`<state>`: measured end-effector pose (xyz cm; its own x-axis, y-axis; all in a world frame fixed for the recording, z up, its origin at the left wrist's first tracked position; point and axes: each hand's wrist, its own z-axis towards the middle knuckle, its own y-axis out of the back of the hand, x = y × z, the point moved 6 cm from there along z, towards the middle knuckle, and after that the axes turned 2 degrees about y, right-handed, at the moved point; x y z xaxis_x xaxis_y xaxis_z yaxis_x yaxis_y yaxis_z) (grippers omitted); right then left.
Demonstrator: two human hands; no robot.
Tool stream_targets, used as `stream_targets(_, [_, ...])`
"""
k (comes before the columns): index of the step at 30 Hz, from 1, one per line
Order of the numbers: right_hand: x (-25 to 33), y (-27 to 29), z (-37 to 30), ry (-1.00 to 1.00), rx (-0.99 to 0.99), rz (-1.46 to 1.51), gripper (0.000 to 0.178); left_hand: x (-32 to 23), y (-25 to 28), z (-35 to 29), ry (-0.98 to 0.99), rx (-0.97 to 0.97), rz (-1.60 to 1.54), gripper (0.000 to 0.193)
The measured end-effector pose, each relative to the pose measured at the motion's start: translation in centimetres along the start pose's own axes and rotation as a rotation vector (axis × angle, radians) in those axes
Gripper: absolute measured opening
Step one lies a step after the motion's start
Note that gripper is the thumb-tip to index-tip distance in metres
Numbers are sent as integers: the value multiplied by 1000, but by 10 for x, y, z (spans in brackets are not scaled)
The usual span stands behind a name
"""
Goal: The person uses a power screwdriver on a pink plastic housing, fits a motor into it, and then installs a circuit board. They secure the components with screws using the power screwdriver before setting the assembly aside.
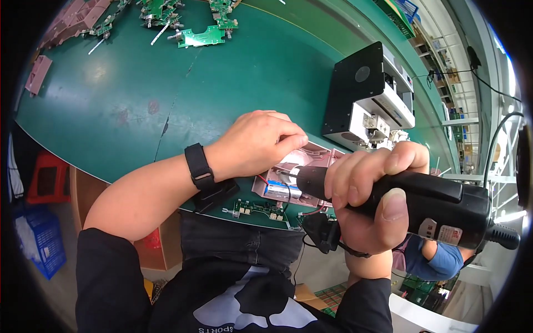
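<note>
My right hand (377, 194) is wrapped round a black electric screwdriver (438, 202), held nearly level with its tip pointing left. The tip reaches into a pink plastic housing (316, 149) at the table's near edge. Inside the housing are a blue-and-white cylindrical battery (282, 190), a red wire and a whitish round part. My left hand (258, 141) is closed at the housing's far left side, thumb and fingertips together against it; what lies under the fingers is hidden. A green circuit board (261, 211) lies just in front of the housing, joined to wires.
A black and silver box-shaped machine (358, 83) stands beyond my right hand. Several green circuit boards (202, 36) and pink housings (75, 22) lie at the far left. A blue crate (41, 241) is on the floor at left. Another person (438, 258) is at the right.
</note>
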<state>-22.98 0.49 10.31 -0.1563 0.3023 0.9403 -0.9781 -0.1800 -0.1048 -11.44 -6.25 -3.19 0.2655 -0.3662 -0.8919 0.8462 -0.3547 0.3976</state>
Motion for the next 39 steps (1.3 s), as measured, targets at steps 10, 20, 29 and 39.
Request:
stream_targets(10, [-12,-7,-2,106,13,-93,37,-2,4,-3,-27,-27,44,31])
stream_targets(20, [92,90,27,388,-363,-68,25,-1,25,7,-18,-134,19,32])
stream_targets(29, [-8,260,48,-314,-646,-427,32,11,38,10,156,-108,60,35])
stream_targets(39, [-76,262,60,-290,-314,-571,59,-102,-2,-26,-110,-116,455,29])
